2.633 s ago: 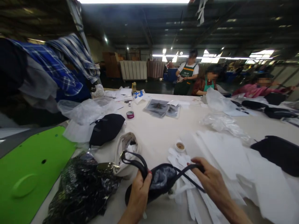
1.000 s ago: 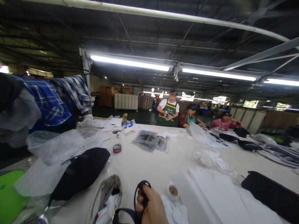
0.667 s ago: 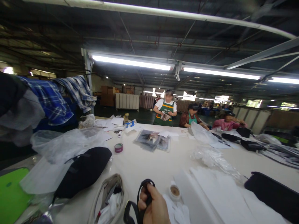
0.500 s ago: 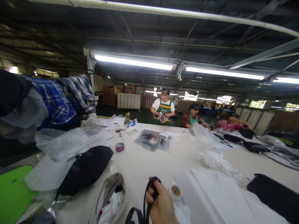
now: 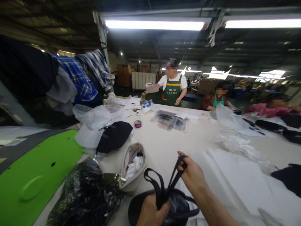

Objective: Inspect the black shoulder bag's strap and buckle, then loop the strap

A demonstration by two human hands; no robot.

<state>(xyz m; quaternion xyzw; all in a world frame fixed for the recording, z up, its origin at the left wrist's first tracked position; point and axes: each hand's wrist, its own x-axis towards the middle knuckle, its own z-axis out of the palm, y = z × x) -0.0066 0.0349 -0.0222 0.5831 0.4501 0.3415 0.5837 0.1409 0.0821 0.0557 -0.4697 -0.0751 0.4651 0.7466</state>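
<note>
Straps (image 5: 162, 188), black and looped, rise from a dark round bag (image 5: 172, 207), pinched by left hand (image 5: 150, 215) and right hand (image 5: 194, 177).

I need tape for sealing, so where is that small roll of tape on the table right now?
The roll of tape stands on the white table, left of centre in the head view, just right of the black bag.

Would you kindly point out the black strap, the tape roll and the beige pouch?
black strap (image 5: 175, 175), head view, on the taut band below the right fingers.
tape roll (image 5: 138, 123), head view, on its top.
beige pouch (image 5: 130, 185), head view, on its near outer wall.
</note>
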